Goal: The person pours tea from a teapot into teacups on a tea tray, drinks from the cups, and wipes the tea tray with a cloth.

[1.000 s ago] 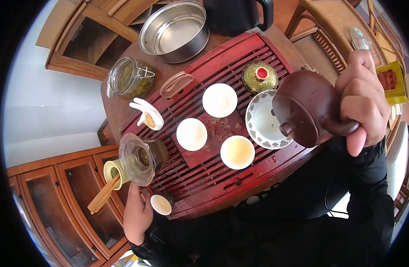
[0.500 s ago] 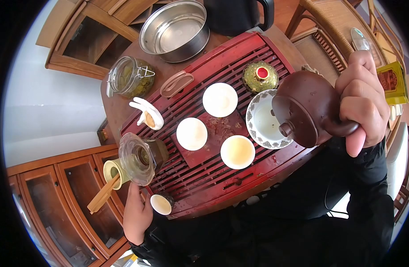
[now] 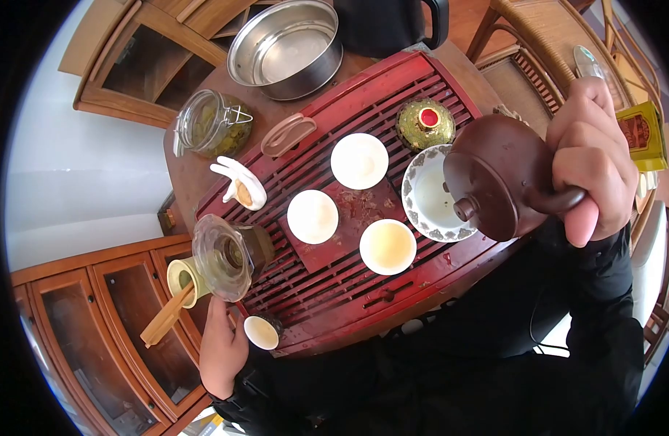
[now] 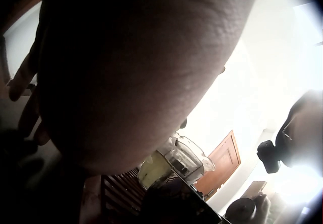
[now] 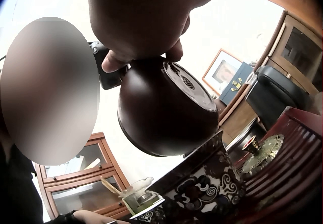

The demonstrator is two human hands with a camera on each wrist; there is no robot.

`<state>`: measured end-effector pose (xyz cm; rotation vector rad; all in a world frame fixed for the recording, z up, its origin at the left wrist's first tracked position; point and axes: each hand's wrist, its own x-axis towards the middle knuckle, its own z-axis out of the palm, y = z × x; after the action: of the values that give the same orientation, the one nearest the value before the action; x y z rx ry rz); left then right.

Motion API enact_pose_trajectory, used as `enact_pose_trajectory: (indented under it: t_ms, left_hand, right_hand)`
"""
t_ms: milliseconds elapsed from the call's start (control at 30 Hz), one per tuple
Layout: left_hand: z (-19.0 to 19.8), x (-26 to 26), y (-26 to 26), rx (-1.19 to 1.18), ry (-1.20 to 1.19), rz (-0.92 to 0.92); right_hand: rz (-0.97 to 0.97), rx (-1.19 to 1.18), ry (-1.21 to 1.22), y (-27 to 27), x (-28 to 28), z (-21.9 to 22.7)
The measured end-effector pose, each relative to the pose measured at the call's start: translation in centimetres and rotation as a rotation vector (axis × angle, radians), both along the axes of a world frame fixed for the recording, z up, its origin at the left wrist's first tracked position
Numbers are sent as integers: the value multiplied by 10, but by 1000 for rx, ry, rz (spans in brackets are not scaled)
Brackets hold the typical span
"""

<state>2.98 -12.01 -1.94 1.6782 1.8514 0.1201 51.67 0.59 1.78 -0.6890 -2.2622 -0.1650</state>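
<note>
The right hand (image 3: 595,163) grips the handle of a dark brown teapot (image 3: 498,178), which is tilted over a patterned white bowl (image 3: 436,195). In the right wrist view, the teapot (image 5: 161,115) hangs from the right hand (image 5: 151,19) above the patterned bowl (image 5: 207,183). Fingers extended, the left hand (image 3: 224,354) lies beside a small cup (image 3: 262,333) and just below the glass pitcher (image 3: 224,259); contact is unclear. Three white cups stand mid-tray, the lowest (image 3: 387,247) with pale yellow liquid. In the left wrist view, the left hand (image 4: 136,72) hides much.
On the slatted red tray (image 3: 327,323) stand a green-gold lid (image 3: 426,125) and a white hand-shaped ornament (image 3: 241,185). Behind are a lidded jar (image 3: 214,125), a steel pot (image 3: 285,54) and a black kettle (image 3: 382,25). A holder with wooden tools (image 3: 163,316) is at left.
The right thumb and the teapot's handle have risen slightly, with the teapot still over the bowl. The left hand has barely moved.
</note>
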Motion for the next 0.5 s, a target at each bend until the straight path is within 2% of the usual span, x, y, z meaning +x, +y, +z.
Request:
enact_pose_trajectory:
  t_ms: [67, 300, 367, 500]
  left_hand:
    - [-1, -1, 0, -2, 0, -1]
    - [5, 7, 2, -31, 5, 24]
    - [5, 6, 2, -31, 8, 18]
    - [5, 8, 2, -40, -1, 40]
  right_hand:
    - [-113, -32, 42, -3, -10, 4]
    - [-37, -126, 48, -3, -7, 11]
    - [-164, -219, 170, -9, -14, 12]
    - [-127, -288, 222, -10, -8, 12]
